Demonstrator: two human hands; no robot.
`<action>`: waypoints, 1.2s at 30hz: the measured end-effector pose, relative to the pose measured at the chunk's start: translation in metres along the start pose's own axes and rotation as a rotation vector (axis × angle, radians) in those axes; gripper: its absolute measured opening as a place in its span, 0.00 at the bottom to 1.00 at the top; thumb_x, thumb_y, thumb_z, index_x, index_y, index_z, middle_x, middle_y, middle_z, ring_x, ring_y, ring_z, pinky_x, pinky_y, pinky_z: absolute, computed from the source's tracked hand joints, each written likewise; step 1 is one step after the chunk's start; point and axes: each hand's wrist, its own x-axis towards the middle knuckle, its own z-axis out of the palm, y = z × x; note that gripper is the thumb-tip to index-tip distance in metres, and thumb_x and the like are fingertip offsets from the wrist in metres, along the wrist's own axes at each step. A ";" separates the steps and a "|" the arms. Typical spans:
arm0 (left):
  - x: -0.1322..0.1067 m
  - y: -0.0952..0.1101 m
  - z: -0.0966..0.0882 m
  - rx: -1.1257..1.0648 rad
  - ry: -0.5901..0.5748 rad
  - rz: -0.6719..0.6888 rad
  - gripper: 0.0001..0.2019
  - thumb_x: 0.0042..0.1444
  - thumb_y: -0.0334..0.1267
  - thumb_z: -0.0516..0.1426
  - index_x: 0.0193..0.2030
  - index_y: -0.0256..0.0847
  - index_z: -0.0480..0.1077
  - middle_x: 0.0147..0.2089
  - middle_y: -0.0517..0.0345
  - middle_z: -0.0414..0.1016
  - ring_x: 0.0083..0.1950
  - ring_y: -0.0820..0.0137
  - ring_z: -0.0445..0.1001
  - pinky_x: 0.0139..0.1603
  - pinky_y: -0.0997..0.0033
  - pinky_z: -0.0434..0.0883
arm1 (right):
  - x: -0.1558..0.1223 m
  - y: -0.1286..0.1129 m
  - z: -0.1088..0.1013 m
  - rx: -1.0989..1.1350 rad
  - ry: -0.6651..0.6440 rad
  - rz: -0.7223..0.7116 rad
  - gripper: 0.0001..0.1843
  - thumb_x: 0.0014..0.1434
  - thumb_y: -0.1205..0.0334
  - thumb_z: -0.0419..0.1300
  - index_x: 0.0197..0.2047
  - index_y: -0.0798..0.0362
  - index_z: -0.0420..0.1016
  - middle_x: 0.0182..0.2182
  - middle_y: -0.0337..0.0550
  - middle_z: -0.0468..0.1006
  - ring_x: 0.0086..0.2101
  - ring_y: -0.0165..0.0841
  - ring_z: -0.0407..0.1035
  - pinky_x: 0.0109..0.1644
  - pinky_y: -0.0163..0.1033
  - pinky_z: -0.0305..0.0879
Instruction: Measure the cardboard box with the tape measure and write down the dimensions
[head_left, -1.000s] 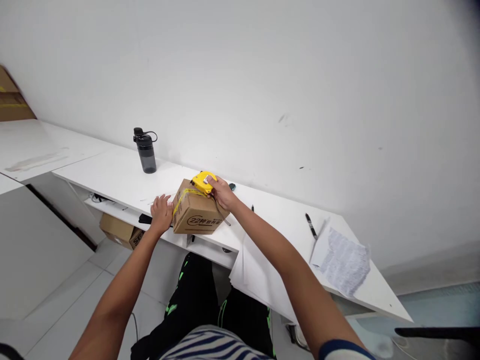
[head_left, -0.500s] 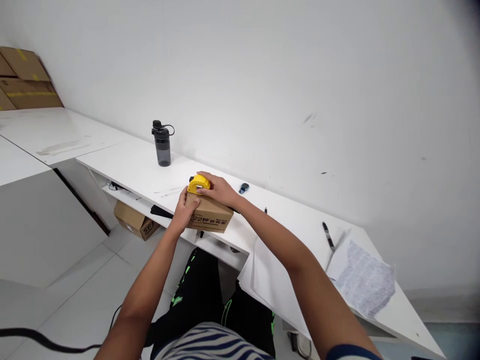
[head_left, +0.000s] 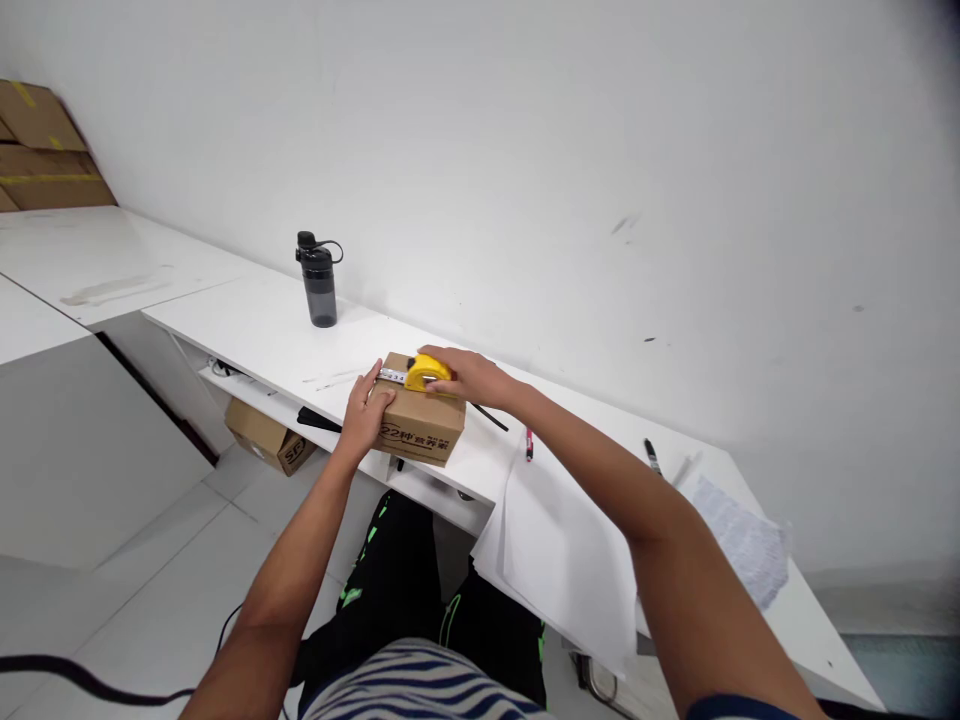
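On the worktop (head_left: 262,305), the blade (head_left: 392,376) lies leftward across the box (head_left: 416,415) — right hand (head_left: 480,380) gripping the tape measure (head_left: 425,372), left hand (head_left: 364,412) clasping the box's end.

We have a white counter (head_left: 259,305) along the wall, its top marked with dark streaks. On it stand a dark bottle (head_left: 321,290) and, at the front edge, a printed cardboard box (head_left: 420,425). Farther right we see a pink-and-black pen (head_left: 529,446), white sheets (head_left: 570,545) (overhanging the front edge), a black pen (head_left: 652,456) — and a written-on sheet (head_left: 739,540).
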 end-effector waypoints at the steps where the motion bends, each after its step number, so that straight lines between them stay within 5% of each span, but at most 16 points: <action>1: 0.000 -0.001 0.000 -0.002 -0.005 -0.007 0.28 0.54 0.39 0.59 0.63 0.50 0.68 0.67 0.60 0.67 0.70 0.56 0.59 0.73 0.50 0.51 | -0.013 0.004 -0.007 0.013 -0.012 0.037 0.30 0.59 0.55 0.61 0.64 0.41 0.63 0.53 0.43 0.76 0.47 0.39 0.70 0.50 0.44 0.64; 7: -0.002 -0.001 0.005 0.013 0.041 0.035 0.26 0.57 0.38 0.55 0.64 0.43 0.68 0.66 0.56 0.67 0.68 0.58 0.62 0.72 0.58 0.55 | -0.084 0.037 -0.035 0.140 -0.004 0.301 0.29 0.55 0.57 0.63 0.61 0.38 0.67 0.49 0.41 0.78 0.39 0.36 0.72 0.43 0.43 0.67; 12: 0.000 -0.002 0.008 0.013 0.054 0.046 0.26 0.58 0.39 0.54 0.64 0.42 0.68 0.66 0.56 0.68 0.68 0.59 0.62 0.71 0.60 0.57 | -0.096 0.047 -0.036 0.232 0.023 0.354 0.32 0.53 0.57 0.64 0.61 0.37 0.67 0.53 0.41 0.76 0.41 0.36 0.73 0.47 0.45 0.69; 24: -0.004 0.003 0.010 -0.035 0.059 -0.011 0.26 0.58 0.38 0.53 0.64 0.39 0.67 0.66 0.54 0.67 0.69 0.59 0.62 0.71 0.61 0.56 | -0.062 0.029 -0.027 0.273 0.030 0.246 0.33 0.54 0.53 0.64 0.64 0.42 0.65 0.54 0.44 0.75 0.43 0.37 0.73 0.47 0.45 0.71; 31: -0.001 0.002 0.013 -0.060 0.052 -0.024 0.26 0.59 0.39 0.54 0.65 0.44 0.65 0.68 0.56 0.66 0.68 0.58 0.62 0.70 0.59 0.56 | 0.006 -0.007 0.019 0.067 0.162 0.069 0.35 0.60 0.52 0.59 0.68 0.49 0.58 0.64 0.47 0.66 0.59 0.44 0.64 0.60 0.49 0.62; 36: 0.005 -0.009 0.023 -0.083 0.009 0.048 0.29 0.61 0.46 0.55 0.69 0.47 0.59 0.67 0.56 0.65 0.67 0.59 0.63 0.68 0.61 0.59 | 0.028 -0.020 0.046 -0.026 0.321 0.049 0.31 0.64 0.48 0.55 0.67 0.49 0.56 0.57 0.48 0.72 0.53 0.44 0.68 0.53 0.48 0.66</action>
